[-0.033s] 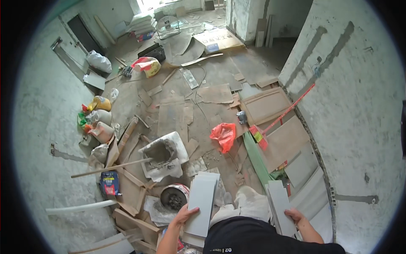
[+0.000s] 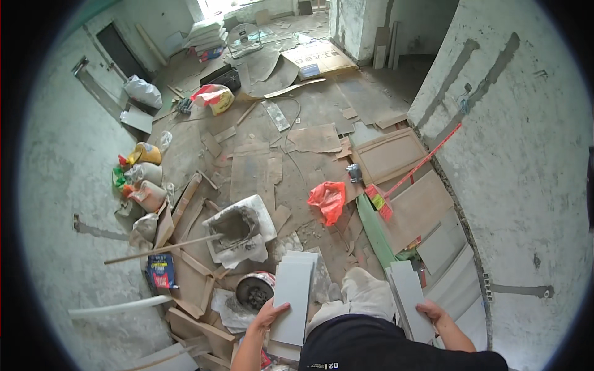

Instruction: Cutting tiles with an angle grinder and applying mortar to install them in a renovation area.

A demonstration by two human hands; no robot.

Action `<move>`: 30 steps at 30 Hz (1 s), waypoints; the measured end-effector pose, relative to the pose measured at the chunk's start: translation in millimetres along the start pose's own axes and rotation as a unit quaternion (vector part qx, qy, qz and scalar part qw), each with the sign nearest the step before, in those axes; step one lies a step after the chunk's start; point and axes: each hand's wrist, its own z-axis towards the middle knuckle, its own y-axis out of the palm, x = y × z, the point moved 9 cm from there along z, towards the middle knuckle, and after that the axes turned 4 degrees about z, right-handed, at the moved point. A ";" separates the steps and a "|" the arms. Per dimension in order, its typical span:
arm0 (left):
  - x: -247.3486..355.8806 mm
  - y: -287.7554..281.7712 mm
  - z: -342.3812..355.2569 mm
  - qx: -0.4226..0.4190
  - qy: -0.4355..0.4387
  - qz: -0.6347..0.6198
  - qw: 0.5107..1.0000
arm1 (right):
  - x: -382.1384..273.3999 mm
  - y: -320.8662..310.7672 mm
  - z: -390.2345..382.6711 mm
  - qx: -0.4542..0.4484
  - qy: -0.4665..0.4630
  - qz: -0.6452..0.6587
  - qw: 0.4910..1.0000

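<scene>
Head view: your left hand (image 2: 270,313) clasps the outer edge of a stack of grey boards (image 2: 292,297), thumb on top, fingers mostly hidden; the stack lies beside your left leg. Your right hand (image 2: 436,313) holds the outer edge of a second grey stack (image 2: 409,294), beside your right leg. Just left of the first stack stands a bucket (image 2: 271,279). Beyond it, a stick (image 2: 162,249) slants toward a grey, mortar-smeared patch. Ahead, between the two stacks, lies a red plastic bag (image 2: 328,201); farther off, a fan (image 2: 245,41) stands near the window.

Printed chars on cardbd box (image 2: 322,60), blue bag (image 2: 161,271) & blk shirt (image 2: 365,343).
</scene>
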 end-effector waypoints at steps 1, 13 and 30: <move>14.7 -20.2 11.1 0.024 0.000 -0.007 1.000 | -30.4 15.5 24.6 -0.022 0.022 -0.031 0.999; 206.2 -199.8 132.3 0.252 0.018 -0.128 0.959 | -478.4 271.3 378.0 -0.162 0.043 -0.198 0.966; 750.6 -477.9 502.2 0.273 0.025 -0.128 0.953 | -1016.3 538.4 710.5 -0.109 0.093 -0.206 0.968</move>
